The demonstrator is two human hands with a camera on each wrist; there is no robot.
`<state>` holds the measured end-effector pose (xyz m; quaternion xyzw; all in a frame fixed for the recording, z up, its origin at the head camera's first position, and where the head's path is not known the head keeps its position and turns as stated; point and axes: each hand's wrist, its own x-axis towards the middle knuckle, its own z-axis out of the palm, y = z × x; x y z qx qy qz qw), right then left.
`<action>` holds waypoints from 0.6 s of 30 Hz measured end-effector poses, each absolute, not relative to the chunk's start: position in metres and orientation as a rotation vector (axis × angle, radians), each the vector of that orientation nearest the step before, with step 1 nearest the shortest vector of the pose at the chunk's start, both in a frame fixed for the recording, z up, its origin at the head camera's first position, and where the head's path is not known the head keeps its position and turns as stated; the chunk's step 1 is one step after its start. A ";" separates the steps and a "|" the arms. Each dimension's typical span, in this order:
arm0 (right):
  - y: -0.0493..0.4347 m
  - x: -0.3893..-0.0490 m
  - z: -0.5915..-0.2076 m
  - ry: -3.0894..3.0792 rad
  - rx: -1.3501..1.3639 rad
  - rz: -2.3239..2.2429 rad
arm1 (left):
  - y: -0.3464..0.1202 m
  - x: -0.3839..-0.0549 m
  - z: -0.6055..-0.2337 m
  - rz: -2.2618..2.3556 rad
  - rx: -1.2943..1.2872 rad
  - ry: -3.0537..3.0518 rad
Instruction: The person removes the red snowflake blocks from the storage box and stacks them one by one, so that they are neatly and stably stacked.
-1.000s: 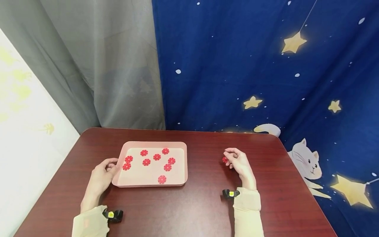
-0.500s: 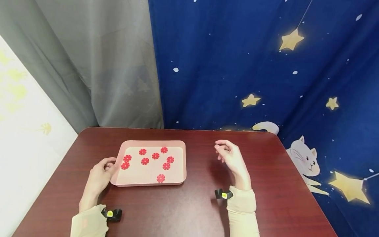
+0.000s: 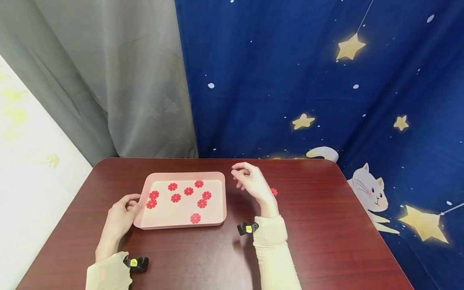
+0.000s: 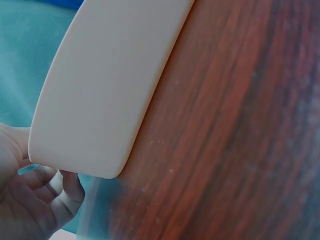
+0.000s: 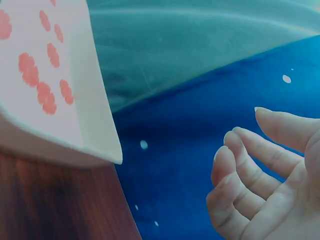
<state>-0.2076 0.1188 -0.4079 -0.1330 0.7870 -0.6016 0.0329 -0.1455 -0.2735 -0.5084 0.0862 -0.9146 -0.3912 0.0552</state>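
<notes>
A shallow pink tray (image 3: 166,226) lies left of centre on the table, with several red, notched, flower-like discs (image 3: 188,191) spread over its floor. My left hand (image 3: 123,215) grips the tray's left end; the left wrist view shows fingers (image 4: 72,187) curled at the outer corner and the thumb reaching behind the wall. Just beyond the tray's right end, my right hand (image 3: 250,180) hovers with loosely bent fingers and nothing between them. In the right wrist view the thumb stands apart from the fingertips. Another red disc (image 3: 274,191) lies on the table, just right of the right wrist.
The dark red wooden table (image 3: 326,225) has a rounded far edge. Behind it hang a grey curtain (image 3: 152,80) and a blue one (image 3: 253,100) printed with stars and a cat. A black wrist camera (image 3: 247,228) protrudes beside the right cuff.
My right hand has come away from the loose red disc and moved left toward the tray, uncovering that disc on the table. My left hand stays at the tray's left end.
</notes>
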 end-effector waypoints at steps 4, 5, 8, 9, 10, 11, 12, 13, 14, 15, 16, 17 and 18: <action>0.103 -0.231 -0.424 2.407 -0.397 -1.838 | -0.275 -0.146 -0.509 -1.173 0.250 -2.781; 0.098 -0.237 -0.428 2.396 -0.393 -1.830 | -0.276 -0.146 -0.508 -1.172 0.253 -2.781; 0.084 -0.246 -0.426 2.360 -0.385 -1.781 | -0.274 -0.147 -0.507 -1.185 0.260 -2.779; 0.080 -0.249 -0.425 2.343 -0.379 -1.769 | -0.274 -0.147 -0.507 -1.188 0.261 -2.777; 0.076 -0.252 -0.426 2.319 -0.367 -1.764 | -0.273 -0.148 -0.506 -1.193 0.259 -2.775; 0.072 -0.255 -0.427 2.293 -0.353 -1.762 | -0.272 -0.149 -0.506 -1.197 0.259 -2.774; 0.068 -0.257 -0.428 2.270 -0.340 -1.758 | -0.271 -0.149 -0.506 -1.203 0.261 -2.772; 0.064 -0.260 -0.431 2.245 -0.326 -1.754 | -0.271 -0.149 -0.507 -1.200 0.263 -2.773; 0.060 -0.262 -0.433 2.217 -0.309 -1.756 | -0.271 -0.149 -0.507 -1.195 0.270 -2.774; 0.056 -0.264 -0.436 2.190 -0.289 -1.762 | -0.271 -0.149 -0.507 -1.189 0.275 -2.775; 0.052 -0.265 -0.440 2.156 -0.267 -1.775 | -0.272 -0.148 -0.507 -1.185 0.279 -2.776; 0.048 -0.266 -0.444 2.135 -0.246 -1.783 | -0.273 -0.148 -0.507 -1.180 0.283 -2.777; 0.045 -0.267 -0.447 2.128 -0.226 -1.785 | -0.273 -0.147 -0.507 -1.177 0.284 -2.778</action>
